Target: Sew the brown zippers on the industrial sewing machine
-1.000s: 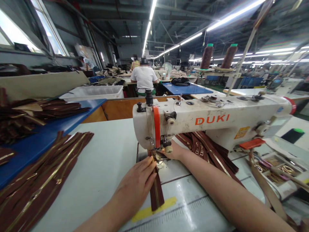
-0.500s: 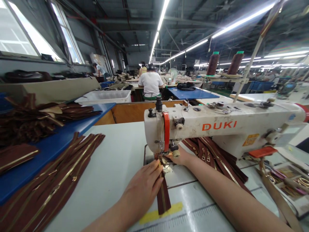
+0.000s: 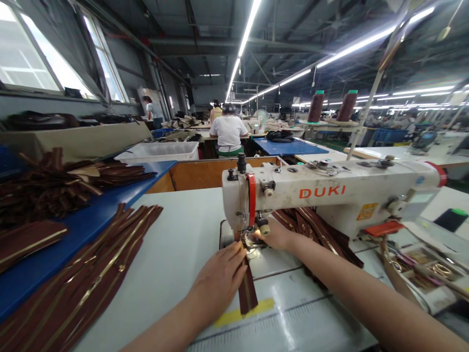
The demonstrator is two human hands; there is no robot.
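A brown zipper strip [image 3: 249, 293] with metal teeth runs toward me from under the presser foot area of a white sewing machine [image 3: 286, 190]. My left hand [image 3: 220, 271] lies along the strip's left side, fingers stretched out flat and fingertips on it near the needle. Reaching in from the right, my right hand [image 3: 276, 236] rests behind the needle area. The machine head's parts hide its fingertips, so its grip does not show. More brown zippers [image 3: 318, 227] lie under the machine arm. Another pile of brown zippers [image 3: 98, 274] spreads across the tabletop at left.
A blue surface [image 3: 128, 190] at left carries a heap of brown strips [image 3: 47, 186]. On the right sits a tray [image 3: 425, 269] of small metal pieces. Thread cones [image 3: 315, 106] stand behind the machine. A person in a white shirt [image 3: 229, 132] sits ahead, facing away.
My view has shifted slightly, so the machine's right end appears farther left. Both hands stay at the needle area, with almost no visible change in their hold on the zipper strip.
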